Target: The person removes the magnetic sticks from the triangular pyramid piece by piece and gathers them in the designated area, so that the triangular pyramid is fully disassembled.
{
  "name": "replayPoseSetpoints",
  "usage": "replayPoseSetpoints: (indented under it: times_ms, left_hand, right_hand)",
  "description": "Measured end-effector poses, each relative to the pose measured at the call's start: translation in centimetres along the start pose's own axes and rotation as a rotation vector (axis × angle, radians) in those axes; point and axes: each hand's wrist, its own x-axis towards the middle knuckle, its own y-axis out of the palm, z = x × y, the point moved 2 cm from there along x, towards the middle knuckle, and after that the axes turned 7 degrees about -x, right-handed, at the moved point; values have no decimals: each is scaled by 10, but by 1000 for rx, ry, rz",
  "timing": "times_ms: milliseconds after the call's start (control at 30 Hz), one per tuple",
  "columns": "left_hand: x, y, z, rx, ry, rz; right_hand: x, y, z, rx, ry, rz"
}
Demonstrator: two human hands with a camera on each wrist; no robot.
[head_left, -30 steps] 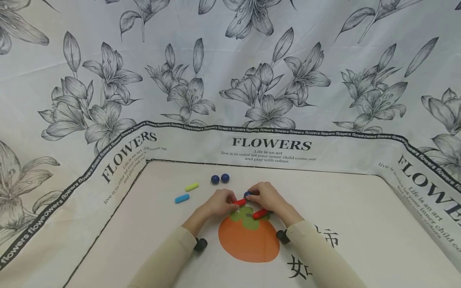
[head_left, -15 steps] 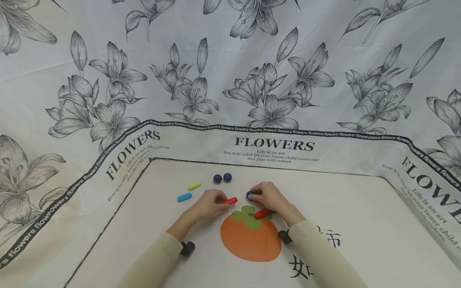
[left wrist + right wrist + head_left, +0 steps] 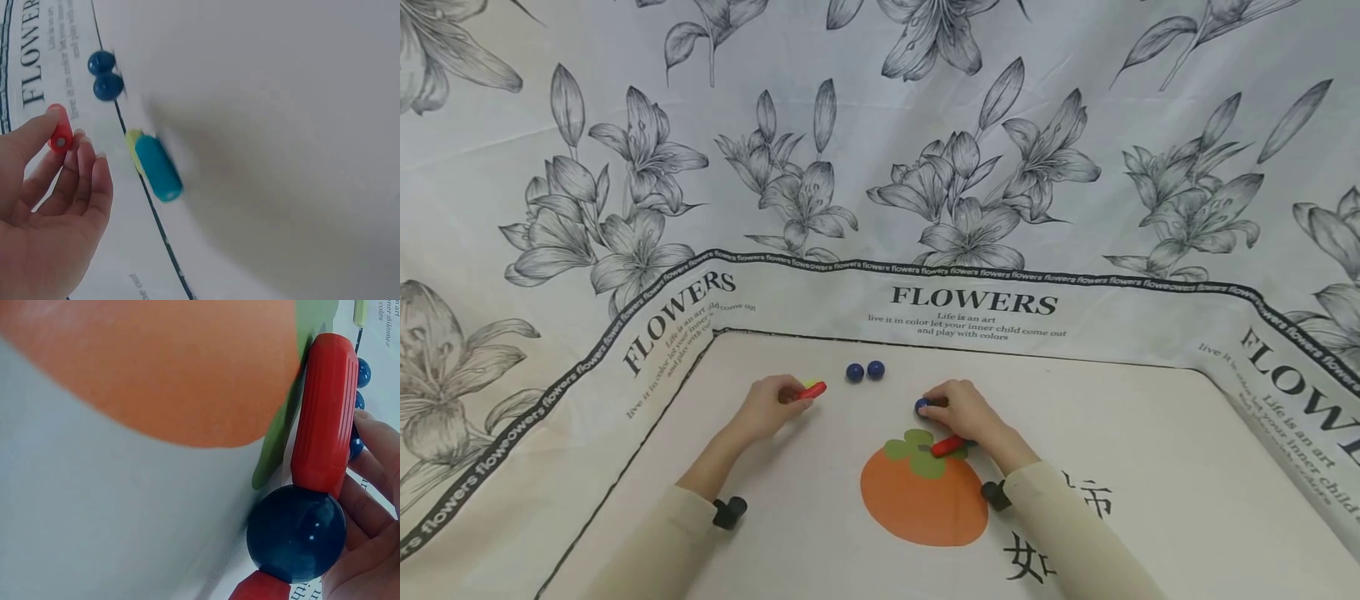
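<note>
My left hand [image 3: 765, 408] pinches a red magnetic rod [image 3: 60, 129] between thumb and fingers, raised over the left of the table; a small round silver end shows on it. Below lie a blue rod [image 3: 159, 167] and a yellow rod [image 3: 809, 384]; in the head view the hand hides the blue one. My right hand [image 3: 962, 410] pinches a blue ball [image 3: 922, 406] just behind the printed persimmon. A second red rod [image 3: 325, 412] shows under that hand, joined to another blue ball [image 3: 297, 533], which meets a further red piece [image 3: 261, 587] at the frame edge.
Two loose blue balls [image 3: 865, 370] stand side by side near the back of the table. The pale tabletop [image 3: 820, 517] bears an orange persimmon print [image 3: 925, 504] and black characters. A flowered cloth [image 3: 970, 208] rises behind and at both sides.
My left hand has carried the red rod away from the right hand, leftward to above the yellow and blue rods. The right hand stays on its ball.
</note>
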Motion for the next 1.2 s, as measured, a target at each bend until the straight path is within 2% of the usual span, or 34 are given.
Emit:
replayPoseSetpoints:
  times_ms: [267,467,700,800,933,1200]
  left_hand:
    - [14,-27,17,52,3,-18]
    - [30,-37,30,84,-77,-23]
    - [41,-33,46,95,-221,1]
    - [42,-30,49,113,-261,11]
    - [44,-27,49,128,-272,11]
    - [49,-27,51,164,-243,18]
  right_hand:
    - [0,-1,0,-5,-3,-13]
    - [0,-2,3,11,-1,-12]
    - [0,2,4,28,23,-8]
    - [-1,4,4,30,28,-1]
    - [-2,5,3,23,30,-8]
    - [-3,2,0,11,26,-14]
